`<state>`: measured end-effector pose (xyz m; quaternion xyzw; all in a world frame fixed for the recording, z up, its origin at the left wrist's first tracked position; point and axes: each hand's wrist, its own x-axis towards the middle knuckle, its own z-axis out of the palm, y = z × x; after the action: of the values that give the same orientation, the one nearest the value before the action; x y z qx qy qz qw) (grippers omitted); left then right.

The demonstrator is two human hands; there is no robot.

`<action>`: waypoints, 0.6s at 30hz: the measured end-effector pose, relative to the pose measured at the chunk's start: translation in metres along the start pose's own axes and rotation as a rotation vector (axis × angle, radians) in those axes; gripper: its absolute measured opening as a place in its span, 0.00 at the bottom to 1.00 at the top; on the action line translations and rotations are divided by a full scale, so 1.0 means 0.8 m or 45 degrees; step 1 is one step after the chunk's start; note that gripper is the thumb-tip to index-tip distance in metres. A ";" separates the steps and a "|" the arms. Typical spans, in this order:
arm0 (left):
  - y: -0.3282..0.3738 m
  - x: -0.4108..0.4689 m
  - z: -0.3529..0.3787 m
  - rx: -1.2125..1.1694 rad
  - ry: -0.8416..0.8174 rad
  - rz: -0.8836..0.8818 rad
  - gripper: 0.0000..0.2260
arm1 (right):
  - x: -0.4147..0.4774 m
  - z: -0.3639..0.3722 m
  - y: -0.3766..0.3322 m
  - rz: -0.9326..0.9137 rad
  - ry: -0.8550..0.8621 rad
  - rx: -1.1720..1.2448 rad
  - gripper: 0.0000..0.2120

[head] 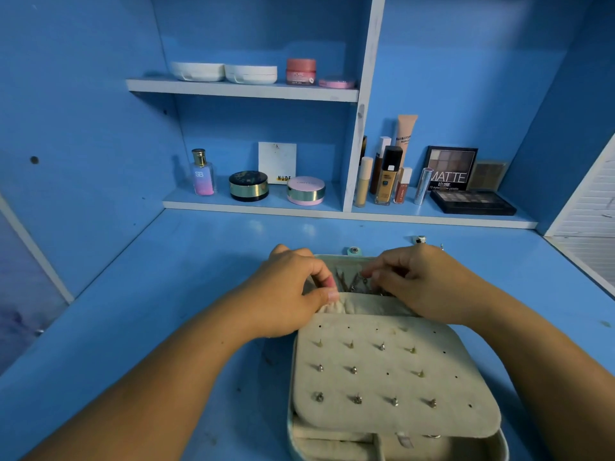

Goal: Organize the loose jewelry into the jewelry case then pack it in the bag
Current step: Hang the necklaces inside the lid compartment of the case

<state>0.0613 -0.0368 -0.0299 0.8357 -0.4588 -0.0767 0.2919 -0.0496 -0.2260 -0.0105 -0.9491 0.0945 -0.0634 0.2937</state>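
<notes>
Your left hand (293, 294) pinches the jewelry case (332, 452) pocket; your right hand (422, 284) has a hold I cannot tell; the stud panel (396, 371) lies before them.

cream jewelry case (392, 371), blue desk (166, 327), pink jar (301, 71), black palette (472, 201).

The jewelry case (396, 367) lies open on the desk (166, 311), left hand (293, 294) and right hand (422, 284) at its far half; behind, a shelf (253, 209) holds jars (248, 186) left, palettes (472, 201) right
</notes>
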 end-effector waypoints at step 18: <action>0.001 -0.001 -0.001 0.002 0.008 0.005 0.06 | -0.011 -0.006 -0.010 -0.086 -0.140 -0.058 0.04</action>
<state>0.0608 -0.0364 -0.0289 0.8354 -0.4594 -0.0731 0.2928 -0.0578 -0.2200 -0.0023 -0.9603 0.0475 -0.0190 0.2743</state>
